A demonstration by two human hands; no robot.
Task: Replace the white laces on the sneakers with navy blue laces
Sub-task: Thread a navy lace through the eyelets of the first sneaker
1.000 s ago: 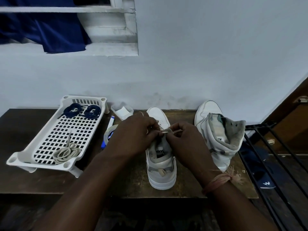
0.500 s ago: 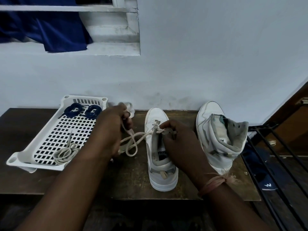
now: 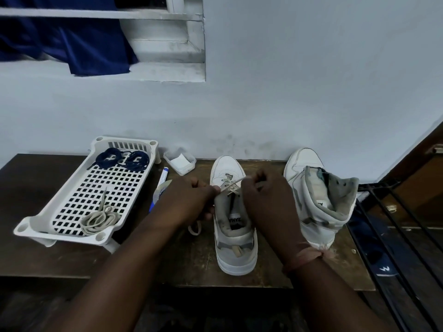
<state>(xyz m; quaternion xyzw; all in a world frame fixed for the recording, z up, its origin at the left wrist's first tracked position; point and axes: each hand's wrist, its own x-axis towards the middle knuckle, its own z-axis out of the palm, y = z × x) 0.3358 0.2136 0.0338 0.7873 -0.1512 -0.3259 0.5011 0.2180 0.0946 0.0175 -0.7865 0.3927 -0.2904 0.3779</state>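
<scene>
1. White lace (image 3: 230, 186): still threaded through the lowest eyelets of the left sneaker (image 3: 233, 219), near the toe; a slack loop lies on the tabletop (image 3: 191, 262) beside the shoe. Cream-grey, flat, somewhat soiled.
2. Left hand (image 3: 191, 202): fingers curled, pinching the lace just left of the eyelets. Right hand (image 3: 266, 200): curled over the shoe's throat, apparently gripping the other run of lace; the fingertips are hidden.
3. Risk, as judged: a sharp pull may drag the unanchored sneaker across the tabletop or tip it; the lace tip may snag in an eyelet if drawn at an angle.
4. Right sneaker (image 3: 318, 202): stands well apart to the right, no lace visible, tongue splayed open, lining stained.
5. Tray (image 3: 36, 228): white, perforated, at left; holds a removed white lace (image 3: 99, 220) at its near end and two coiled navy laces (image 3: 122, 159) at its far end.
6. Risk, as judged: the freed lace may tangle with the slack loop.
</scene>
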